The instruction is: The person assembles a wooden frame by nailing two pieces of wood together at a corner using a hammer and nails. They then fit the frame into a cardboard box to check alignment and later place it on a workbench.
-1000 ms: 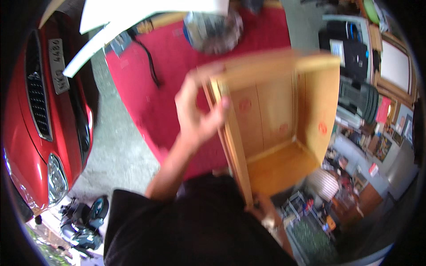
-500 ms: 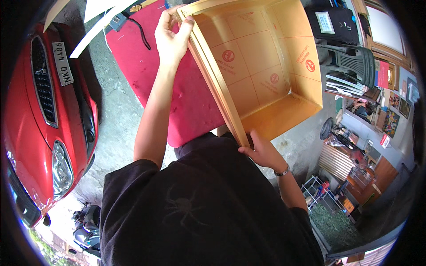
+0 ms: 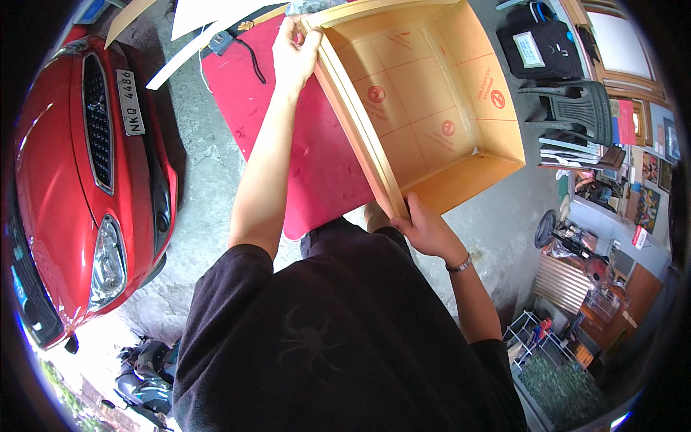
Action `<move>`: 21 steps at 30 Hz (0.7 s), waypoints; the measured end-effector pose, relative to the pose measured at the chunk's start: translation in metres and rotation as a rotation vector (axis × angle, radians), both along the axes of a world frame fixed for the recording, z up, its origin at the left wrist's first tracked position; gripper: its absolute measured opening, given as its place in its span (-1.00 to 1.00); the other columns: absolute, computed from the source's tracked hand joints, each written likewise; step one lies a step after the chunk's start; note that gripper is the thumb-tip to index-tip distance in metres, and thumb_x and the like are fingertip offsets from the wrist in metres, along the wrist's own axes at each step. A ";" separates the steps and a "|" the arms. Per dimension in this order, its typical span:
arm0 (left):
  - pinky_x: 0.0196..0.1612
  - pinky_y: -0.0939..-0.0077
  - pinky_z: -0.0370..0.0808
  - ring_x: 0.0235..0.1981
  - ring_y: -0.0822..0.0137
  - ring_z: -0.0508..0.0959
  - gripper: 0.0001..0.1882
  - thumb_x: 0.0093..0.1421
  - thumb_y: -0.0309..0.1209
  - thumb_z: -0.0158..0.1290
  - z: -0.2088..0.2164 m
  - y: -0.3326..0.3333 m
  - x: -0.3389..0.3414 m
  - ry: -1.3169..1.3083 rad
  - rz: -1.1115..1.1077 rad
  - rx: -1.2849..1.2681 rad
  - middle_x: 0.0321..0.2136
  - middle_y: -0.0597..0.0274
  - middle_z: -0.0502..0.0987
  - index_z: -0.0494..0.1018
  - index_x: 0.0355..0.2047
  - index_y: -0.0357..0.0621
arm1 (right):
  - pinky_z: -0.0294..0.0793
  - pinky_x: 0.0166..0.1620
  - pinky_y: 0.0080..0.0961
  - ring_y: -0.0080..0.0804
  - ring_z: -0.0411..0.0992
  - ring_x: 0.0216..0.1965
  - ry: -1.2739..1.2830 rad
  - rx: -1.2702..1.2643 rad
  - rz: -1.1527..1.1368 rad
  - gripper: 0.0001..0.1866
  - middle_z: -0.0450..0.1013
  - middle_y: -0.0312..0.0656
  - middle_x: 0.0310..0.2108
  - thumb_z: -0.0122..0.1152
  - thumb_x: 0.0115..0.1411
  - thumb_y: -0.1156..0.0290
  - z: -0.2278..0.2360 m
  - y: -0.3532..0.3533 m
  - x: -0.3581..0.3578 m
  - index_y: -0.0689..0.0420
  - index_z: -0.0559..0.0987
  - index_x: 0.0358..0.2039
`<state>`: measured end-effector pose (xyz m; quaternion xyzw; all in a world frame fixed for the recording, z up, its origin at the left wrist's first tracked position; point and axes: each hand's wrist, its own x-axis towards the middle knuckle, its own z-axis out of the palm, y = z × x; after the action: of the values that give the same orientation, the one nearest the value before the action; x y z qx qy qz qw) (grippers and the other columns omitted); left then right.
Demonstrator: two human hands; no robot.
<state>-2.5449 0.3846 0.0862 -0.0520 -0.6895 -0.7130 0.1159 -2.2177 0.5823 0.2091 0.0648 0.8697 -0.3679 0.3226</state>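
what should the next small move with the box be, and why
Probably ease the box left, farther over the red surface: the left grip and right grip hold the two ends of its left rim, while its right side juts out above the floor.

pretty bright shot overall; daylight looks strongest at lower left, where the floor blows out to white; the pale sheet up top is clipped too; glossy highlights streak the red car, dark shadow pooled beside it; the black shirt swallows most detail; the tan box looks reasonably sharp; fisheye bends the edges hard, with black corners and bluish fringing on the left
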 end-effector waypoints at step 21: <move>-0.33 0.57 0.46 -0.50 0.55 0.44 -0.64 0.14 -0.33 0.17 0.019 0.002 0.011 -0.055 0.088 -0.149 -0.49 0.28 0.55 0.54 -0.04 -0.12 | 0.48 0.01 0.02 0.40 0.47 -0.04 0.167 -0.016 0.016 -0.48 0.48 0.39 -0.10 0.16 0.38 0.16 -0.017 0.001 0.015 0.36 0.32 0.08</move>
<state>-2.5343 0.3861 0.1055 -0.0106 -0.7451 -0.6553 0.1239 -2.2026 0.5836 0.1921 0.0244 0.8911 -0.3764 0.2524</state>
